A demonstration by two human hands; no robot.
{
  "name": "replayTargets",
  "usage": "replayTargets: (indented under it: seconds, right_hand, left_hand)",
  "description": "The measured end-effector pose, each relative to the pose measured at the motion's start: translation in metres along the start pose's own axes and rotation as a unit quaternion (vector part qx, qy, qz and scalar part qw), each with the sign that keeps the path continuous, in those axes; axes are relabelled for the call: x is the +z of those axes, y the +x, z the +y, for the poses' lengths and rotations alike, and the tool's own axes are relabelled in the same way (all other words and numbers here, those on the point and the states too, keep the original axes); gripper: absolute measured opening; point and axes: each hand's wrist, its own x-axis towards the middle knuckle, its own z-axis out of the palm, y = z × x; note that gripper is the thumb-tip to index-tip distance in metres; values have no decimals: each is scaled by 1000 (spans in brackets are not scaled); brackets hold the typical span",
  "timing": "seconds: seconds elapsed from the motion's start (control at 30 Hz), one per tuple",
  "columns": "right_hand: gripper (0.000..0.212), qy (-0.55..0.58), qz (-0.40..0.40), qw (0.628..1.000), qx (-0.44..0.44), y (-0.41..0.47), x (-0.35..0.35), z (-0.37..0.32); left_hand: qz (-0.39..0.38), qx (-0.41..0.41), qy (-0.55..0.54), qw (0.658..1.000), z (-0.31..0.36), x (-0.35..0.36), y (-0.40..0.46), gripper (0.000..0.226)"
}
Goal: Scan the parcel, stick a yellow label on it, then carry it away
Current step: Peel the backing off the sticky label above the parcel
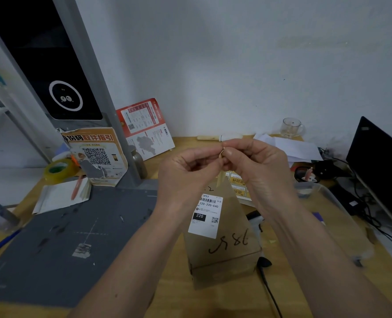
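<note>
Head view: both hands, left hand (188, 173) and right hand (257, 166), pinch a small yellow label (222, 153) between their fingers above the brown parcel (225, 249) on the tabletop (167, 283). Its white shipping label (206, 216) reads "220-220-G40" and "220".

Dim, flat indoor light (soft shadows), wide-angle bend and blur at edges.

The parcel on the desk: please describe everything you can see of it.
The parcel is a plain brown cardboard box lying on the wooden desk, under the raised hands, which do not touch it. Its top carries a white shipping label with a barcode, "220-220-C40", a black "220" block and a QR code. Dark handwritten marks sit nearer the camera. No yellow label shows on it. A black cable runs beside its right edge.
</note>
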Motion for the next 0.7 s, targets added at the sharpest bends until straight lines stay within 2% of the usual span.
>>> replayTargets:
  seconds: [0.17, 0.33, 0.57, 0.7]
  right_hand:
    - [17, -39, 3, 999, -2, -2, 2, -4]
    - [14, -149, 44, 987, -32, -4, 4, -9]
    - [22, -313, 89, 929, -175, -10, 10, -7]
    - [17, -338, 102, 912, -209, -12, 9, -2]
  left_hand:
    - [21, -7, 30, 999, -1, -2, 1, 31]
    - [24, 1, 41, 999, 1, -1, -1, 27]
    - [14, -33, 7, 999, 1, 1, 1, 15]
    - [11, -81, -30, 996, 0, 0, 1, 15]
